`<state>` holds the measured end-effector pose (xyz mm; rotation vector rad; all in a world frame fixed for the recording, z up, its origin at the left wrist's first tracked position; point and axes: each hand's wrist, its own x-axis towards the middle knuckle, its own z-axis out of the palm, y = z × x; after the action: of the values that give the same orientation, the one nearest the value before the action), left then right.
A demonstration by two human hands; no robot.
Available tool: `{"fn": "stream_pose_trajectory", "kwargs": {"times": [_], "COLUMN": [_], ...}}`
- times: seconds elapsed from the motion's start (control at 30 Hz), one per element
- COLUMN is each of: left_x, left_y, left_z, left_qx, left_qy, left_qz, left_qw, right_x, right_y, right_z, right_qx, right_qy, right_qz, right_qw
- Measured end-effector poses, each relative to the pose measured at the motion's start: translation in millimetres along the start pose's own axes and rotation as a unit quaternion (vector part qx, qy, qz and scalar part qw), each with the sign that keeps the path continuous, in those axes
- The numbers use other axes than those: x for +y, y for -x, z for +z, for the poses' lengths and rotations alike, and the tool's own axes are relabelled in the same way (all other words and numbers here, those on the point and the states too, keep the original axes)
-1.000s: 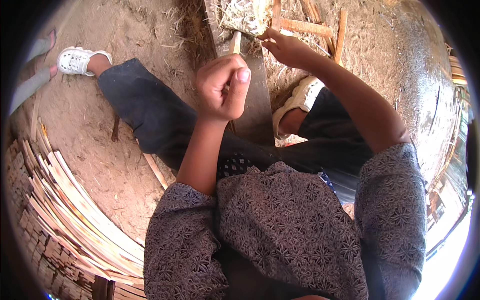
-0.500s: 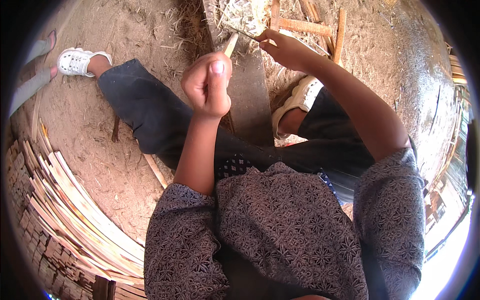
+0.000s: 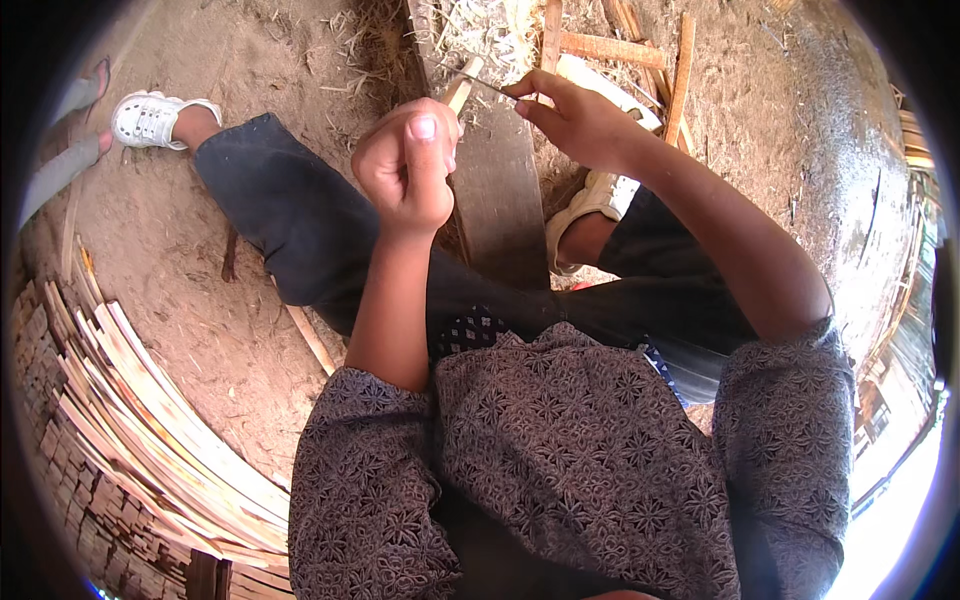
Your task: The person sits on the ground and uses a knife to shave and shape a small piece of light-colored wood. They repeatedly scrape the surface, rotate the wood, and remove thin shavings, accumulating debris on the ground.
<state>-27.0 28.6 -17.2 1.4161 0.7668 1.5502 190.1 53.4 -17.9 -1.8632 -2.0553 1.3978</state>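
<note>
My left hand [image 3: 408, 165] is closed in a fist, thumb up, round a pale wooden stick [image 3: 463, 86] whose end juts out beyond the fingers. In my right hand [image 3: 580, 125] is a thin dark knife [image 3: 490, 85], gripped between thumb and fingers. The blade reaches leftward and crosses the stick near its far end. Both hands are above a long wooden plank [image 3: 497, 200] that lies between my legs. The knife's handle is hidden in my fingers.
Wood shavings [image 3: 365, 45] litter the ground and the plank's far end. Loose wooden pieces [image 3: 612, 50] lie beyond my right hand. A stack of long split strips [image 3: 160, 430] is at the lower left. Another person's legs [image 3: 70, 165] show at the far left.
My left hand has shifted slightly left and nearer me. The right hand has moved a little right and nearer, and the blade now crosses the stick below its tip.
</note>
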Motion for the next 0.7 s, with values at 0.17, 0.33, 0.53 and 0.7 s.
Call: {"fn": "stream_pose_trajectory", "kwargs": {"times": [0.17,0.33,0.53,0.7], "left_x": [-3.0,-6.0,-3.8,-7.2], "left_y": [-4.3,-6.1,-10.4,-14.3], "left_z": [7.1,-8.3,13.6,8.1], "left_qx": [0.044,0.064,0.082,0.117], "left_qy": [0.029,0.07,0.025,0.108], "left_qz": [0.002,-0.019,0.037,-0.057], "left_qw": [0.999,0.995,0.996,0.986], "right_x": [5.3,-18.3,45.3,29.4], "right_y": [-11.6,-10.1,-14.5,3.4], "right_z": [-1.9,-7.5,4.5,1.6], "right_qx": [0.018,-0.008,0.053,-0.001], "right_qy": [0.023,0.028,0.034,-0.064], "right_qz": [-0.039,0.008,0.015,0.123], "right_qw": [0.999,1.0,0.998,0.99]}}
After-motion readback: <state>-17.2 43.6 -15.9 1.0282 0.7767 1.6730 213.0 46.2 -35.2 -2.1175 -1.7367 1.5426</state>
